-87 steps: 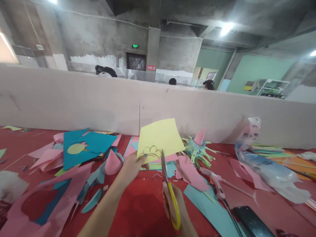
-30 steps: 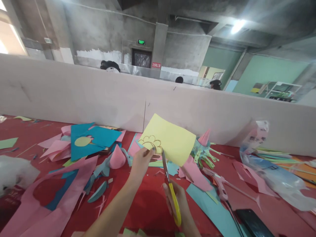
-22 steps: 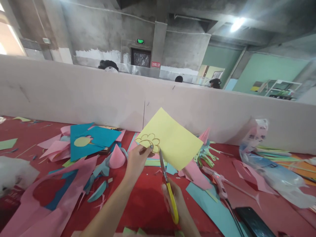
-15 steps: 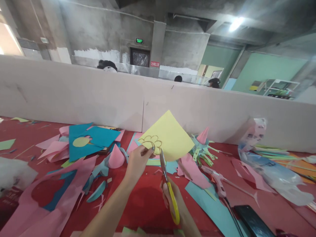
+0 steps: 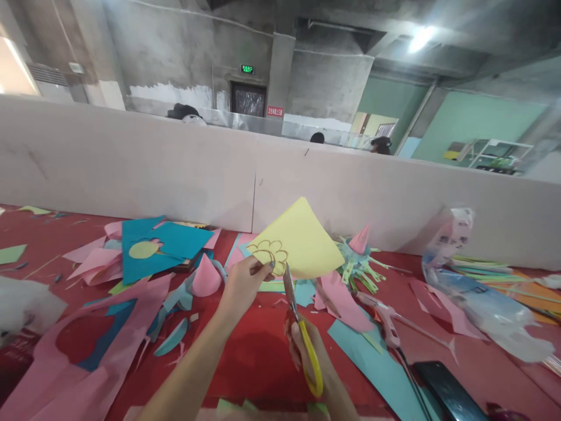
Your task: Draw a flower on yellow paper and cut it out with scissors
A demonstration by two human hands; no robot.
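Observation:
My left hand point(image 5: 245, 283) pinches the lower left edge of a yellow paper sheet point(image 5: 307, 240), thumb on top. A scalloped flower outline is drawn in dark line on the sheet, beside my fingertips. My right hand point(image 5: 307, 345) is wrapped round the yellow handles of the scissors point(image 5: 312, 365). The scissor blades point up and away, and their tips meet the sheet's lower edge just right of the drawn outline. The blades look nearly closed.
Pink cones point(image 5: 205, 278) and paper scraps lie left, with blue sheets point(image 5: 184, 245) behind. Rightward are a fringed paper piece point(image 5: 362, 263), a pink glue gun point(image 5: 388, 324), a black phone point(image 5: 449, 389) and a plastic bag point(image 5: 482, 310). A pale partition point(image 5: 175, 169) stands behind; heads show beyond it.
The right part of the yellow sheet has curled and lifted a little. The scissor handles have shifted slightly right with my right hand. My left hand keeps its pinch.

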